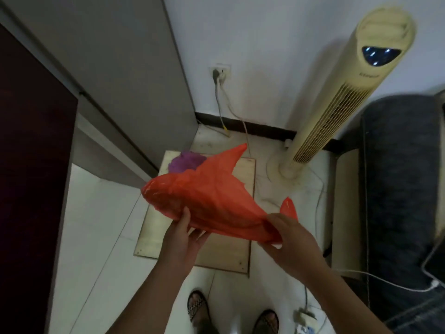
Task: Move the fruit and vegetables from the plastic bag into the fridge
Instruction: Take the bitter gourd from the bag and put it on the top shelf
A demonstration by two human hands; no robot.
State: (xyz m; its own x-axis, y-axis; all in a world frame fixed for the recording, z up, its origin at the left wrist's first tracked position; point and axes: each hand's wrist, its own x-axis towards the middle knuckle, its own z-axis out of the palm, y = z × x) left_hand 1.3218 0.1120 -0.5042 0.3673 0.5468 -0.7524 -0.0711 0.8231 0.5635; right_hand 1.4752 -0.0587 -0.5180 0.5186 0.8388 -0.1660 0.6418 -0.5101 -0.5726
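1. Left hand point(183, 235) grips the near edge of the red plastic bag point(212, 201), thumb on top and fingers curled beneath it.
2. Right hand point(289, 239) is clamped on the bag's bunched right end, with its fingers wrapped round the gathered plastic; a small red tip sticks up just past the knuckles.
3. Between the two hands, the plastic bag is stretched out sideways in the air, and one pointed corner rises towards the wall. Whether anything is inside cannot be told.
4. Below the bag lies a pale wooden board point(231, 251), flat on the white tiled floor point(101, 237).
5. Behind the bag's upper edge, a purple thing point(184, 161) shows over the far end of the board; it is too blurred to identify.
6. At the left stands a tall grey panel point(115, 68).
7. To the right, a cream tower fan point(349, 92) stands near the wall, and a dark grey sofa point(404, 165) is beside it.
8. Two plugs sit in a wall socket point(220, 72).
9. At the bottom edge are two feet in sandals point(197, 307).
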